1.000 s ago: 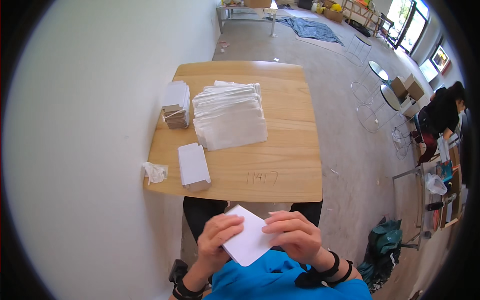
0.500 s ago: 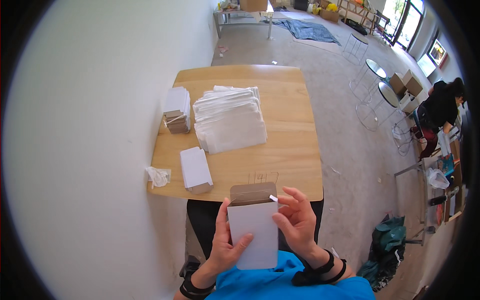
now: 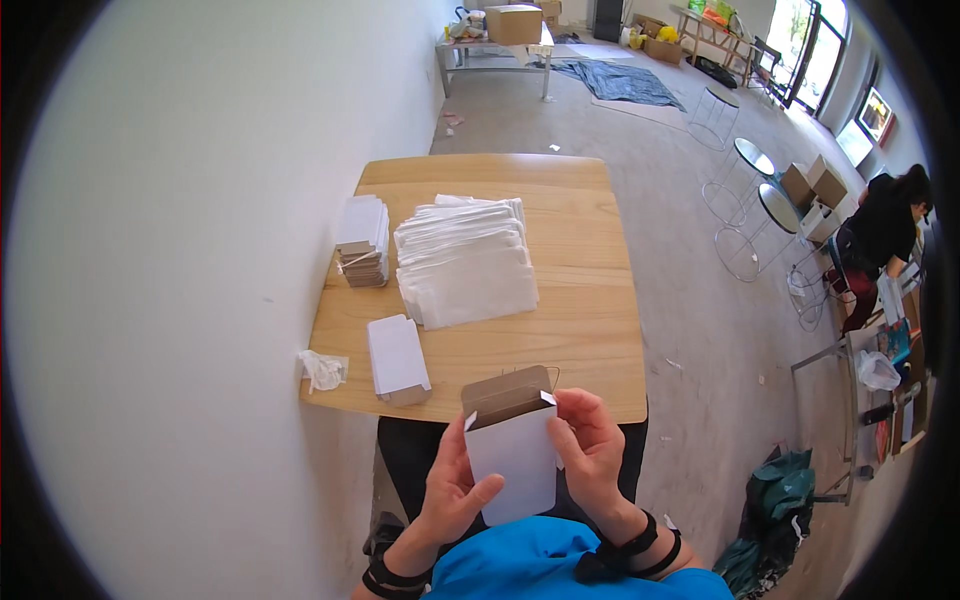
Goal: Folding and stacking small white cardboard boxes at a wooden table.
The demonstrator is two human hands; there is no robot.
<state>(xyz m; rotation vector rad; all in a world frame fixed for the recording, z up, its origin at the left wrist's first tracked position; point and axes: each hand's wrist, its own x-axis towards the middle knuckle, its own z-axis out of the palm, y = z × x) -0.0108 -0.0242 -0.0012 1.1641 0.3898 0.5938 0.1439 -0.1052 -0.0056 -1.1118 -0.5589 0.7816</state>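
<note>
A crumpled plastic wrapper [image 3: 322,369] lies at the desk's [image 3: 590,330] left edge; beside it sits a finished white box [image 3: 397,357], with a stack of flat box blanks [image 3: 362,238] behind. Our left hand [image 3: 450,482] now cradles the small white carton [image 3: 512,450] from the side, fingers wrapped round it. A second ago it was a tilted flat; now it stands upright over our lap, brown flap [image 3: 508,385] open, so the box has taken shape. Our right hand [image 3: 590,450] pinches its right edge. A spread of white bags [image 3: 465,260] fills mid-desk; nothing blocks us.
</note>
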